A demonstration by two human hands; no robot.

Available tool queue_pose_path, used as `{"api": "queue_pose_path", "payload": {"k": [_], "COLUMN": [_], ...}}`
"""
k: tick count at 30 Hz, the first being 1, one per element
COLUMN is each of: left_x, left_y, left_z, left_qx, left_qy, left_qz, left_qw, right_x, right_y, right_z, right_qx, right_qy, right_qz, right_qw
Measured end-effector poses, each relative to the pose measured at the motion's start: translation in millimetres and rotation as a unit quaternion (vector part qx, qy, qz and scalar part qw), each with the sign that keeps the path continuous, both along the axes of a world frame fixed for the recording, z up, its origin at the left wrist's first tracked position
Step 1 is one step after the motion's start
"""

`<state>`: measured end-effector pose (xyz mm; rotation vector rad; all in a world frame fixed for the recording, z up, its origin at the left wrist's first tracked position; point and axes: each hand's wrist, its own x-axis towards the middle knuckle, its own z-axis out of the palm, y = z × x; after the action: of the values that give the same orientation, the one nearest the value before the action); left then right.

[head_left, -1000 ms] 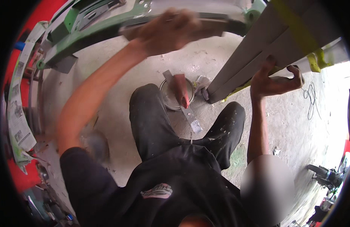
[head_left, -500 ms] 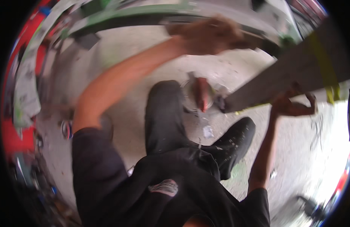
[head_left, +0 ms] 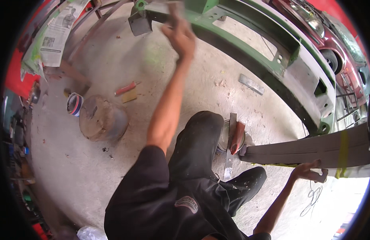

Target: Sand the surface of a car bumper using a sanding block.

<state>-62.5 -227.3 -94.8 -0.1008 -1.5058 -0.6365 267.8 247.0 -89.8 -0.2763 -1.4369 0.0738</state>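
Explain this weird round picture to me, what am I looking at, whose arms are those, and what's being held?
The picture comes from a wide fisheye camera worn on a person's head, looking down, so straight edges bend. The arms are that person's own. The left hand is raised toward a green-painted metal frame; it is blurred, so whether it holds anything is unclear. The right hand grips the underside of a long grey metal bar. Below are dark trousers and a black shoe on a concrete floor. On the floor lie a small tin with a flat strip and a brush across it, a round dusty lump, a striped can and newspaper.
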Motion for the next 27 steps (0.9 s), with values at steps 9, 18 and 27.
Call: {"api": "queue_pose_path", "payload": {"k": [9,18,27], "left_x": [-26.5,-0.4,15.4], "left_y": [-68.8,-21.2,-9.0], "left_z": [2.7,-41.7,-25.5], "left_qx": [0.04,-0.093,-0.054], "left_qy": [-0.012,0.007,-0.014], "left_qz": [0.006,-0.106,-0.14], "left_qw": [0.999,0.99,0.989], "right_x": [7.3,18.2,33.7], "right_y": [-3.3,7.2,35.3], "right_z": [8.7,8.6,-6.7], "right_qx": [-0.012,-0.023,0.051], "right_qy": [-0.004,-0.038,-0.069], "right_qz": [-0.028,-0.059,-0.153], "right_qw": [1.0,0.997,0.985]}}
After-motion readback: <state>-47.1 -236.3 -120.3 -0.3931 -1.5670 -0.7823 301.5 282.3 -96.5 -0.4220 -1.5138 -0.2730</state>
